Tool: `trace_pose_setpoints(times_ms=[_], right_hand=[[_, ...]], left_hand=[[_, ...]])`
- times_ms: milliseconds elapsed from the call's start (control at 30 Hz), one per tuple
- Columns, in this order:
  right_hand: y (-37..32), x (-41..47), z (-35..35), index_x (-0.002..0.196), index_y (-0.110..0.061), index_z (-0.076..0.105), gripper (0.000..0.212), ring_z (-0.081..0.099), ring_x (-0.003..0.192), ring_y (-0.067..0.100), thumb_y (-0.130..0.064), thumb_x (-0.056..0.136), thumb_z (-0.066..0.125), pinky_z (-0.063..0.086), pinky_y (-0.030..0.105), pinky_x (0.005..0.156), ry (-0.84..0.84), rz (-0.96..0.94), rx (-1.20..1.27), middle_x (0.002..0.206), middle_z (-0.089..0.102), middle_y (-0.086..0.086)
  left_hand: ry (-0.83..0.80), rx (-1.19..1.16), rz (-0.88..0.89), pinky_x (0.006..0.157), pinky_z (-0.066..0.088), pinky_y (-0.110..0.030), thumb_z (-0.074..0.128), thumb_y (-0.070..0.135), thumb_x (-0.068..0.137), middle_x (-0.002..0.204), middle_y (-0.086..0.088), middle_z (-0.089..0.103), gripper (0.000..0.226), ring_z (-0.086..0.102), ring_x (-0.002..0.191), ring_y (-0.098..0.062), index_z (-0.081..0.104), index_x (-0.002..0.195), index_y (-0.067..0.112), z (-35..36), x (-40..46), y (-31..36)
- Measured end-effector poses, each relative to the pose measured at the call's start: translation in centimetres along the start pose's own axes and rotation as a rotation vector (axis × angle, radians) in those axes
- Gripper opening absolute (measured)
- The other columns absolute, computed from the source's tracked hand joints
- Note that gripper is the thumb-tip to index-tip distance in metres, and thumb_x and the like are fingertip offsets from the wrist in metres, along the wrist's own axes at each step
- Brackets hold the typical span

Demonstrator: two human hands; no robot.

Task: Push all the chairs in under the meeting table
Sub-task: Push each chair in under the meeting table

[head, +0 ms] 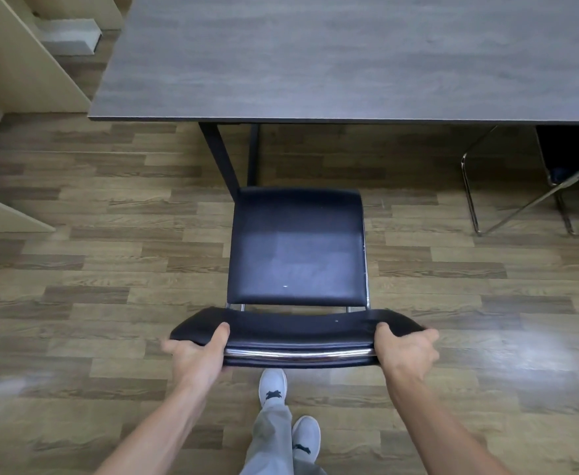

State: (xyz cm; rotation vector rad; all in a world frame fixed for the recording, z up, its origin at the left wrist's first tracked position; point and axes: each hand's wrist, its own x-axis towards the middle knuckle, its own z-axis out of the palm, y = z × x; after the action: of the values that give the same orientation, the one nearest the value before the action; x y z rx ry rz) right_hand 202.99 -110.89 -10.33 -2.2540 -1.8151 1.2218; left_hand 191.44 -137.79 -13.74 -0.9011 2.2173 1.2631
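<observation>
The thumb of the left hand [197, 351] lies on top of the padded backrest [291, 341] near its left end, and the other fingers curl around behind it, though they are blurred and I cannot count them. The right hand [406, 347] grips the right end of the same backrest in the same way, thumb on top and fingers wrapped over the edge. So both hands hold the dark chair [296, 248], which stands on the wooden floor [109, 269] with its seat well short of the meeting table [315, 63]; no part of the seat is under the top. The main risk, as I judge it, is the dark table leg [221, 156]: it stands almost in line with the front left corner of the seat, so a straight push could knock the chair frame against it and stop or twist the chair. Steering a little to the right should avoid this. To the far right a second chair [535, 186] with a chrome frame is partly under the table, well apart from this one. At the left there are light cabinet panels [13, 63], away from the path. The person's white shoes [274, 385] are just behind the chair.
</observation>
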Motion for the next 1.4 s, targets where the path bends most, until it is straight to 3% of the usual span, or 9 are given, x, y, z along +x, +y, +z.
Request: trace_pose_setpoints(times_ms=[67,133,267,533,667,967,1100,1267,1400], right_hand=[[0.3,-0.4,-0.1,0.138,-0.002,0.031,0.069,0.046,0.115,0.044,-0.02,0.084,0.068,0.042,0.043,0.092,0.002,0.007,0.02,0.13,0.043,0.035],[0.3,-0.7,-0.2,0.142,-0.005,0.031,0.07,0.047,0.115,0.043,-0.018,0.084,0.068,0.041,0.043,0.094,0.005,0.015,0.063,0.132,0.042,0.033],[0.2,-1.0,-0.3,0.142,-0.006,0.034,0.069,0.043,0.121,0.041,-0.013,0.083,0.068,0.037,0.043,0.1,0.022,0.016,0.113,0.13,0.045,0.033],[0.9,-1.4,-0.6,0.141,-0.006,0.036,0.07,0.051,0.118,0.042,-0.014,0.08,0.07,0.042,0.049,0.101,0.056,0.029,0.133,0.122,0.055,0.028],[0.4,-1.0,-0.6,0.139,-0.005,0.034,0.067,0.051,0.115,0.043,-0.014,0.082,0.067,0.041,0.046,0.094,0.064,0.035,0.12,0.127,0.049,0.031],[-1.4,1.5,0.0,0.135,-0.002,0.035,0.063,0.05,0.106,0.045,-0.016,0.081,0.064,0.041,0.046,0.091,0.08,-0.002,0.058,0.133,0.04,0.033],[-2.7,2.2,0.4,0.133,-0.003,0.035,0.069,0.051,0.109,0.048,-0.03,0.08,0.069,0.042,0.046,0.091,0.093,-0.006,0.006,0.13,0.044,0.032],[-5.1,3.2,1.1,0.134,-0.002,0.033,0.072,0.049,0.113,0.049,-0.034,0.081,0.07,0.042,0.046,0.092,0.08,-0.002,-0.013,0.129,0.045,0.033],[-7.3,4.1,1.8,0.131,-0.001,0.033,0.07,0.05,0.111,0.049,-0.033,0.081,0.07,0.042,0.047,0.093,0.073,-0.002,0.006,0.129,0.044,0.033]], left_hand=[[0.006,-0.016,-0.004,0.061,0.062,-0.042,0.084,0.047,0.068,0.093,-0.002,0.058,0.079,0.071,0.067,-0.012,0.031,0.118,0.016,0.0,0.0,-0.3],[-0.007,-0.026,-0.012,0.046,0.057,-0.029,0.084,0.034,0.075,0.093,-0.002,0.056,0.077,0.068,0.071,-0.013,0.03,0.125,0.013,0.1,-0.1,0.0],[-0.042,-0.037,-0.018,0.037,0.05,-0.021,0.081,0.022,0.081,0.089,-0.002,0.056,0.077,0.064,0.073,-0.012,0.026,0.132,0.005,0.0,-0.9,0.6],[-0.053,-0.031,-0.01,0.04,0.052,-0.022,0.078,0.017,0.082,0.092,-0.001,0.059,0.091,0.065,0.076,-0.011,0.014,0.146,0.01,0.4,-1.8,0.5],[-0.072,-0.03,0.007,0.044,0.053,-0.023,0.077,0.02,0.082,0.095,-0.009,0.066,0.082,0.069,0.076,-0.015,0.019,0.14,0.016,1.0,-1.2,1.1],[-0.05,-0.014,0.022,0.044,0.055,-0.026,0.081,0.033,0.077,0.095,-0.004,0.062,0.074,0.068,0.08,-0.017,0.027,0.125,0.017,2.5,-0.3,3.1],[-0.055,0.011,0.017,0.068,0.062,-0.046,0.08,0.04,0.074,0.095,-0.001,0.058,0.083,0.068,0.086,-0.021,0.025,0.132,0.016,3.0,0.8,4.1],[-0.073,0.084,0.014,0.085,0.058,-0.05,0.075,0.054,0.068,0.103,-0.008,0.059,0.091,0.068,0.094,-0.028,0.022,0.131,0.016,3.8,2.4,6.5],[-0.065,0.112,0.032,0.069,0.063,-0.042,0.077,0.048,0.073,0.1,-0.004,0.054,0.073,0.068,0.08,-0.02,0.029,0.116,0.014,4.8,3.7,8.9]])
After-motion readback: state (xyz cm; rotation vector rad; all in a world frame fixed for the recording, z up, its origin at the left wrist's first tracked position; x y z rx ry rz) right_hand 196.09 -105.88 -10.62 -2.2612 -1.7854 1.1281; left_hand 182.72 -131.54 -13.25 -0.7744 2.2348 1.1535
